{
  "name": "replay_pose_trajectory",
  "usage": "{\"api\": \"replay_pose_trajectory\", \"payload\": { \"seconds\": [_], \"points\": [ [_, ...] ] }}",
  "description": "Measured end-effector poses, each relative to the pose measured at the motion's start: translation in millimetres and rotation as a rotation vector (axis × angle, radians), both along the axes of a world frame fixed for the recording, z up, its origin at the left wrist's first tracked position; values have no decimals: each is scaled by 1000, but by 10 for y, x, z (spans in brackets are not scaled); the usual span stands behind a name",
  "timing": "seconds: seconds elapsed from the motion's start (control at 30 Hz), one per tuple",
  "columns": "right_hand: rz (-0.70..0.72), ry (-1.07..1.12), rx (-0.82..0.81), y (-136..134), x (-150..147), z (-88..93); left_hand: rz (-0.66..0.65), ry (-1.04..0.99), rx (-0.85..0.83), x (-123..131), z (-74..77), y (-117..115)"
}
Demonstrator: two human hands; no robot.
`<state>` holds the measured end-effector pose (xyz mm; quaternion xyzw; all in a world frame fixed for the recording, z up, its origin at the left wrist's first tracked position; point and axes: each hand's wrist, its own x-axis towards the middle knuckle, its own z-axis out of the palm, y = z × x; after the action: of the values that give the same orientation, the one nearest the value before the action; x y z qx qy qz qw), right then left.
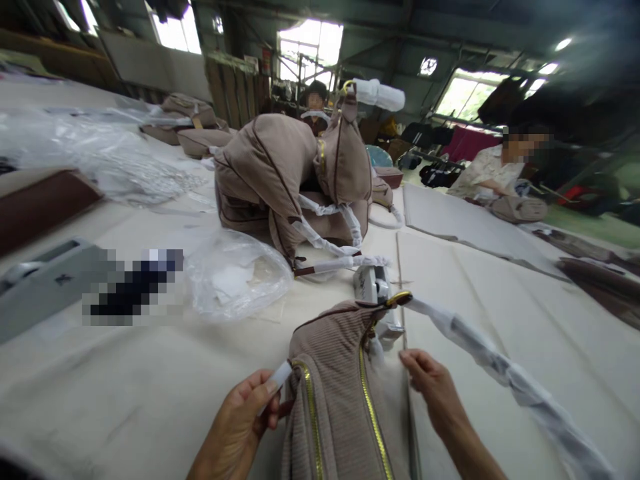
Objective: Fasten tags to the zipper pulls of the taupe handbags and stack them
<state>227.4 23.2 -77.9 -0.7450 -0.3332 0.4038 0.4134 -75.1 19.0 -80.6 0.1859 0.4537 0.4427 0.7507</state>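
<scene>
Holding 1 white-wrapped strap end (277,381) pinched in the left hand (235,427), the person stands over 1 taupe ribbed fabric handbag (335,393) with 2 gold zips (373,407), lying on a cream padded work table (100,413) directly ahead. The right hand (435,393) is open and empty, just beside the bag. Farther off are 1 heaped taupe bag (270,167) and 2 other people (493,167) under factory windows (310,47).

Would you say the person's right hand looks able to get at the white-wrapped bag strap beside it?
Probably yes: the right hand holds nothing and is close to the white-wrapped bag strap, nothing between them.
</scene>
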Motion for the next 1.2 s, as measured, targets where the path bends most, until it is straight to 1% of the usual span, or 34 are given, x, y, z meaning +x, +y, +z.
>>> {"api": "replay_pose_trajectory", "payload": {
  "seconds": [0.03,0.07,0.13,0.17,0.23,0.27,0.33,0.37,0.43,0.5,0.57,0.63,0.8,0.97,1.07,1.2],
  "points": [
    [36,-53,61,-52,-1,159,16,10,12,19,12,-9],
    [128,-199,154,-94,-12,333,33,18,24,40,23,-17],
    [378,-378,197,-139,-101,678,66,25,55,87,44,-27],
    [510,-406,208,-143,-194,830,81,28,76,111,56,-29],
    [756,-352,158,-123,-487,1066,90,43,126,160,90,-33],
    [848,-287,118,-101,-673,1144,89,57,154,184,111,-37],
    [941,-119,46,-37,-1062,1216,83,84,207,226,159,-48],
    [957,-32,22,4,-1236,1212,81,88,224,243,181,-55],
    [958,87,2,87,-1486,1137,85,79,241,272,208,-68],
    [922,102,-46,150,-1586,1015,91,84,234,293,204,-80],
    [868,37,-119,173,-1571,901,87,101,209,313,178,-88],
    [811,-27,-179,159,-1512,837,68,93,186,334,146,-91],
    [735,-66,-213,103,-1474,853,42,29,179,377,113,-65],
    [746,-97,-252,131,-1509,832,14,30,179,366,101,-39],
    [775,-203,-303,152,-1495,785,8,12,187,351,84,-33],
    [829,-343,-331,160,-1459,738,-2,-5,170,349,59,-23]
  ]
}}
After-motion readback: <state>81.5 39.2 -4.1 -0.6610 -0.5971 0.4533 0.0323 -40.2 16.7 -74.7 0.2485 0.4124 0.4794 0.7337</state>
